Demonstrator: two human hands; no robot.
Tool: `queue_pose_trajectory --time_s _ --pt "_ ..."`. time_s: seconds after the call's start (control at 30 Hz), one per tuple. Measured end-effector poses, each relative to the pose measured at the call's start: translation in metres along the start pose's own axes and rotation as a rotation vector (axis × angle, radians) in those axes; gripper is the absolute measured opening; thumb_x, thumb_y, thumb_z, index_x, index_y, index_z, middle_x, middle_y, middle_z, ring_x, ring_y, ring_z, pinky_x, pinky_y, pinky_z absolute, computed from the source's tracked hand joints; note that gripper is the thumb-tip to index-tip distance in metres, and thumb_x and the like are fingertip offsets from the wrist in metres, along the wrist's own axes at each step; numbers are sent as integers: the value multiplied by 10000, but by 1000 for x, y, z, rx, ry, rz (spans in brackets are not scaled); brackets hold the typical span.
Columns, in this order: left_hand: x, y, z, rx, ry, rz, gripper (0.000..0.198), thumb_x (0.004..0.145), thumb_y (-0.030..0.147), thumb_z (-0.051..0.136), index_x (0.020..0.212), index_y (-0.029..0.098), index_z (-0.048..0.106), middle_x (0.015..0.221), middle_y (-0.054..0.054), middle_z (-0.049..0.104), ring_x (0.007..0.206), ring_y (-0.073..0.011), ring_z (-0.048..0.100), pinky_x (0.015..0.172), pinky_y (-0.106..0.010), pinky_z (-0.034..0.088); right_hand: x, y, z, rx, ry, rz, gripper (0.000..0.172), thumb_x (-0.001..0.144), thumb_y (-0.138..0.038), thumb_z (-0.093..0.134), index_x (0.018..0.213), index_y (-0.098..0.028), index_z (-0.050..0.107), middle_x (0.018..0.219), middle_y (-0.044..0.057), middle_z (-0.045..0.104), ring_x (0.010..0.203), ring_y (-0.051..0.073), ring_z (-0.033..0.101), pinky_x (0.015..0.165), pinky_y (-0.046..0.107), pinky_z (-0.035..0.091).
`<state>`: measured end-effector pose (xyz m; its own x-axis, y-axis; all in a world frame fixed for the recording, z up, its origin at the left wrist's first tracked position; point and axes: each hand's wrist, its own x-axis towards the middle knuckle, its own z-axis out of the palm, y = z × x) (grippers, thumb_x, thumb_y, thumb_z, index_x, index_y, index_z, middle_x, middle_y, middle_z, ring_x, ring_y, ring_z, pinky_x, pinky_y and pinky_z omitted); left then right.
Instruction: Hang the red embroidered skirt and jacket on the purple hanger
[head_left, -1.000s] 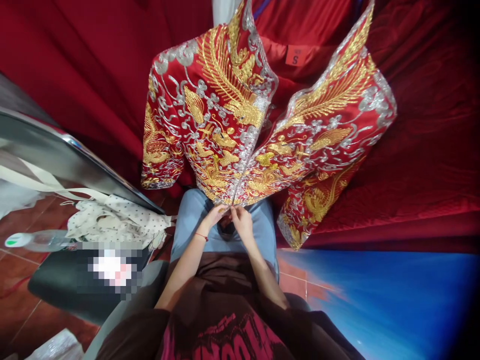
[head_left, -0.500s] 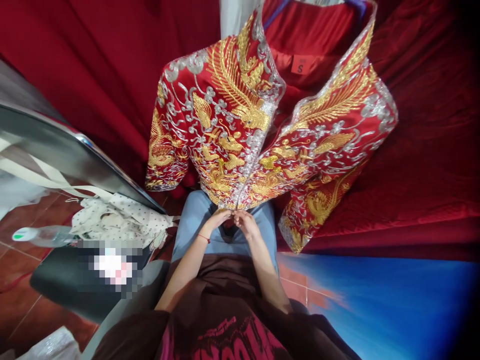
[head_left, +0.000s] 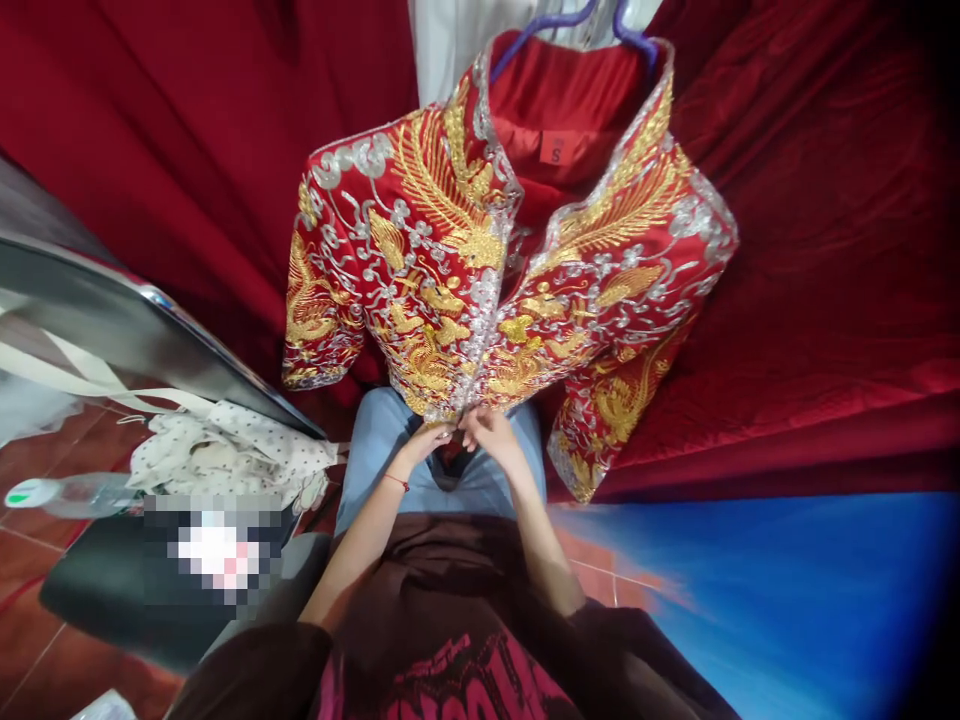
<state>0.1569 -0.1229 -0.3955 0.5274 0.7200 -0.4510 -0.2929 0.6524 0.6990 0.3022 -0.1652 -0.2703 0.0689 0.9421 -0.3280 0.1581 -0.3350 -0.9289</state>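
Note:
A red jacket (head_left: 420, 270) with gold and silver embroidery hangs in front of me on a purple hanger (head_left: 551, 20). Its collar is apart, baring the red lining and a label marked "S" (head_left: 556, 150). Lower down, the front edges meet at the hem above my lap. There my left hand (head_left: 426, 440), with a red string on the wrist, has its fingers closed on the hem. Just to its right, my right hand (head_left: 491, 435) pinches the bottom of the front edge with bent fingers. Whatever small part lies between the fingertips is hidden.
Red drapes (head_left: 810, 300) hang behind and to the right. At left a dark stool (head_left: 97, 600) stands near a clear bottle (head_left: 90, 495), polka-dot cloth (head_left: 217, 450) and a dark, metal-rimmed panel (head_left: 142, 330). Something blue (head_left: 810, 580) spreads at lower right.
The view has shifted, so the jacket appears lower and further left, with more hanger showing. My right hand has turned slightly and its fingers are more bent at the hem.

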Motion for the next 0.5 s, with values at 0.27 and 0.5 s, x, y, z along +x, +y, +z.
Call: queue_pose_trajectory --time_s 0.27,0.5 --pt "-2 -6 12 16 -16 11 149 790 256 695 823 112 714 708 -41 658 647 -132 570 691 -289 485 1 56 26 -115 190 34 290 863 -473 553 725 -219 583 622 22 681 588 171 644 599 260 486" --pt "-6 6 6 21 -30 6 219 721 189 745 926 111 752 917 -101 747 842 -178 686 778 -282 528 3 53 22 -46 159 -10 217 810 -410 543 695 -226 560 532 -30 593 485 144 548 550 246 426"
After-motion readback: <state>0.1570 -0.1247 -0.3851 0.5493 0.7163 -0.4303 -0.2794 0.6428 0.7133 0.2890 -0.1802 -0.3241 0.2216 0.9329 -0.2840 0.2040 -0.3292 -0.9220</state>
